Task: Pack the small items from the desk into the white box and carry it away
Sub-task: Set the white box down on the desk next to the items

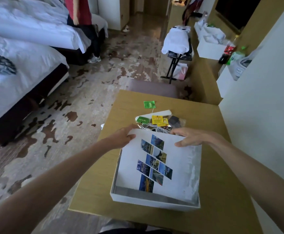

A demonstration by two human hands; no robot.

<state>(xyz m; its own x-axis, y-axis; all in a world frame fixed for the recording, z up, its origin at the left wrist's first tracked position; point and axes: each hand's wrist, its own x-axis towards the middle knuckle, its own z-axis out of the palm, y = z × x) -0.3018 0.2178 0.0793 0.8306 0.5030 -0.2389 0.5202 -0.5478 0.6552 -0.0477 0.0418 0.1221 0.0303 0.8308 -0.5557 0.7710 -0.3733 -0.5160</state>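
Observation:
The white box (148,200) sits on the wooden desk (94,174) near its front edge. A white lid (180,169) printed with small photo tiles lies tilted over the box, its far edge raised. My left hand (123,137) grips the lid's far left corner. On the far right edge of the lid rests my right hand (191,136), fingers curled over it. Beyond the lid lie small items: a green packet (149,104), a white flat case (161,113), yellow packets (157,119), white cables (156,128) and a dark pouch (175,121).
A padded stool (153,88) stands beyond the desk. Two beds (19,65) fill the left. A person (85,22) stands by the far bed. A luggage rack (178,48) and a side counter with bottles (229,51) are at the right, next to a white wall (264,98).

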